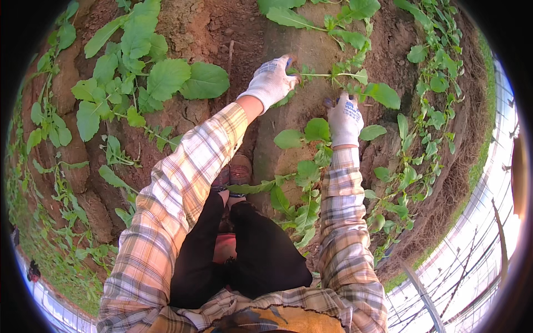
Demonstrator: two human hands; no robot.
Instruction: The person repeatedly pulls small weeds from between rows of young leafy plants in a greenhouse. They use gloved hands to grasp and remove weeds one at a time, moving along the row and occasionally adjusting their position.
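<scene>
My left hand (272,79), in a white knit glove with soiled, dark fingertips, has its thumb and fingers closed around the end of a leaf stalk. That stalk runs right to a small leafy green plant (335,75) on the soil ridge. Just below the plant is my right hand (345,118), gloved the same way, its fingertips among the leaves; whether they grip a stem cannot be made out. A broad leaf (383,95) spreads to the right of that hand. More leafy plants (308,177) grow along the ridge, nearer my knees.
Large-leaved plants (137,79) grow on the left beyond a furrow (245,45). Another row of greens (435,112) lines the right side, with dry roots or straw (449,195) and wire mesh (462,258) beyond. My shoes (240,170) stand beside the ridge.
</scene>
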